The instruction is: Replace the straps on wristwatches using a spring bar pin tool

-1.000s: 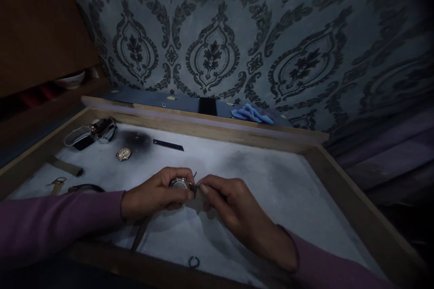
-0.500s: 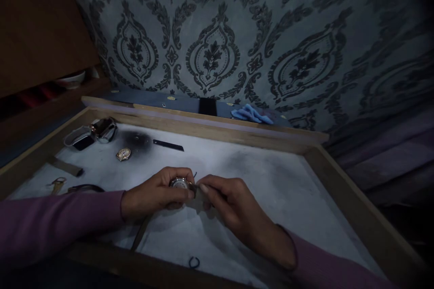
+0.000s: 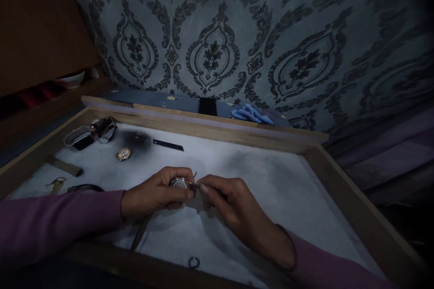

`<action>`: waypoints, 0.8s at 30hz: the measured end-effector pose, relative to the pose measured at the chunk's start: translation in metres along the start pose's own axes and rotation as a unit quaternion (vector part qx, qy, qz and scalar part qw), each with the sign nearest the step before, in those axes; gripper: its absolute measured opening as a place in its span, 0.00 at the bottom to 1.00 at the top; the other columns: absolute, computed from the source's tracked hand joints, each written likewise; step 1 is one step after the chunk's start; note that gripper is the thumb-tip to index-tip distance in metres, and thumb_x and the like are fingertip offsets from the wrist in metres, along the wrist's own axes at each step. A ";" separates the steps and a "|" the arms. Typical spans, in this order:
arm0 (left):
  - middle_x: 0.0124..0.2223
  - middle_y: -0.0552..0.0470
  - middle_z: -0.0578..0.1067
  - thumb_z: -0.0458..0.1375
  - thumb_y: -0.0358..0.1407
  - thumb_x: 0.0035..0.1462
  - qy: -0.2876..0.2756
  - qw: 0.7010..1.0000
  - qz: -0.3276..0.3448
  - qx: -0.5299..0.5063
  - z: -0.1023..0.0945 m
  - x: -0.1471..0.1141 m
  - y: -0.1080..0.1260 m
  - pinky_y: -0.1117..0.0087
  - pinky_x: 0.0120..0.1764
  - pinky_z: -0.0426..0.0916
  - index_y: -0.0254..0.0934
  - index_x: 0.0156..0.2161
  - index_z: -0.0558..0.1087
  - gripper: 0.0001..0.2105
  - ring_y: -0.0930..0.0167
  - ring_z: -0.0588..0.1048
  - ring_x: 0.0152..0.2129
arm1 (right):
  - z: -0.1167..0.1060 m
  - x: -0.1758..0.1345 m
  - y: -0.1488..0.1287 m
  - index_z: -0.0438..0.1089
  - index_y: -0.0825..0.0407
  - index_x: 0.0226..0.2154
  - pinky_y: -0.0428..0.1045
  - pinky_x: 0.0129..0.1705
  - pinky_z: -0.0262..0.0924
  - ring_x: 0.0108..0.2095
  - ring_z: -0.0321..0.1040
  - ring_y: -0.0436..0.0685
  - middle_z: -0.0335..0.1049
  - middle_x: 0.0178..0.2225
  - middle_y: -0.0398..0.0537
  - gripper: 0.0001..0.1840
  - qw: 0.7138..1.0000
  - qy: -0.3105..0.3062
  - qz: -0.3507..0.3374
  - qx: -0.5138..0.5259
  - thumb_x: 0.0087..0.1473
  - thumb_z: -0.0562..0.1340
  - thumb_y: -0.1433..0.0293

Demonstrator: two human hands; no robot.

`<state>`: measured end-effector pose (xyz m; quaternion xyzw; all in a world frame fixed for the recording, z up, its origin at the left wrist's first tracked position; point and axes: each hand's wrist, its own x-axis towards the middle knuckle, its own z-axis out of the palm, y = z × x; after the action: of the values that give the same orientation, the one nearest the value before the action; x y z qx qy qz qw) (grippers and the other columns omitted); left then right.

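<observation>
My left hand (image 3: pixel 162 193) is closed around a round, silver-rimmed watch (image 3: pixel 180 183), its thumb pressed near the watch's right edge. Against that same edge, the fingers of my right hand (image 3: pixel 227 198) are pinched together at a short dark strap end (image 3: pixel 194 188). What exactly lies between the right fingertips is partly hidden. A brown strap (image 3: pixel 140 235) slants down below my left wrist; whether it joins the watch cannot be seen. Farther back, a loose gold watch head (image 3: pixel 123 154) and a dark flat blade (image 3: pixel 168 145) lie on the white surface.
A wooden-rimmed tray (image 3: pixel 210 126) surrounds the work. At its left are several watches (image 3: pixel 103 128), a brown strap piece (image 3: pixel 66 165), a gold buckle (image 3: pixel 58 184) and a black strap (image 3: pixel 84 188). A small dark ring (image 3: pixel 194 262) lies in front; a blue cloth (image 3: pixel 252 114) rests behind the rim.
</observation>
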<state>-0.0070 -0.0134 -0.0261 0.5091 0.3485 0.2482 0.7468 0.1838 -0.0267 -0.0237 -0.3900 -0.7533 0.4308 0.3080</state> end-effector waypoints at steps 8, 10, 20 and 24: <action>0.19 0.65 0.57 0.60 0.34 0.51 0.000 1.000 -0.009 -0.003 -0.001 -0.001 -0.001 0.76 0.19 0.45 0.37 0.30 0.64 0.07 0.80 0.51 0.15 | -0.001 0.000 -0.003 0.69 0.55 0.24 0.44 0.24 0.55 0.21 0.59 0.48 0.64 0.21 0.41 0.17 1.000 0.001 -0.017 -0.015 0.62 0.53 0.72; 0.18 0.65 0.56 0.60 0.35 0.51 0.000 1.000 -0.012 -0.002 -0.001 -0.001 -0.001 0.76 0.19 0.45 0.37 0.30 0.64 0.07 0.80 0.51 0.15 | 0.000 0.000 -0.002 0.68 0.55 0.24 0.44 0.24 0.54 0.21 0.58 0.47 0.63 0.21 0.41 0.17 1.000 -0.002 -0.018 -0.018 0.62 0.53 0.71; 0.18 0.65 0.56 0.60 0.36 0.51 -0.009 1.000 -0.007 0.004 0.000 -0.001 0.001 0.76 0.19 0.46 0.37 0.29 0.63 0.08 0.80 0.51 0.14 | 0.000 -0.001 -0.005 0.68 0.55 0.24 0.44 0.22 0.51 0.20 0.54 0.47 0.59 0.19 0.40 0.18 0.997 0.000 -0.044 -0.059 0.63 0.52 0.70; 0.18 0.65 0.56 0.60 0.37 0.52 -0.012 1.000 -0.001 0.013 0.000 -0.001 0.000 0.76 0.19 0.46 0.37 0.29 0.64 0.09 0.80 0.51 0.15 | -0.001 -0.001 -0.005 0.70 0.55 0.25 0.44 0.23 0.52 0.21 0.56 0.47 0.62 0.20 0.41 0.17 0.996 -0.001 -0.060 -0.061 0.63 0.52 0.72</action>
<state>-0.0080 -0.0144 -0.0259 0.5215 0.3433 0.2372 0.7443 0.1831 -0.0288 -0.0186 -0.3616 -0.8005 0.3654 0.3081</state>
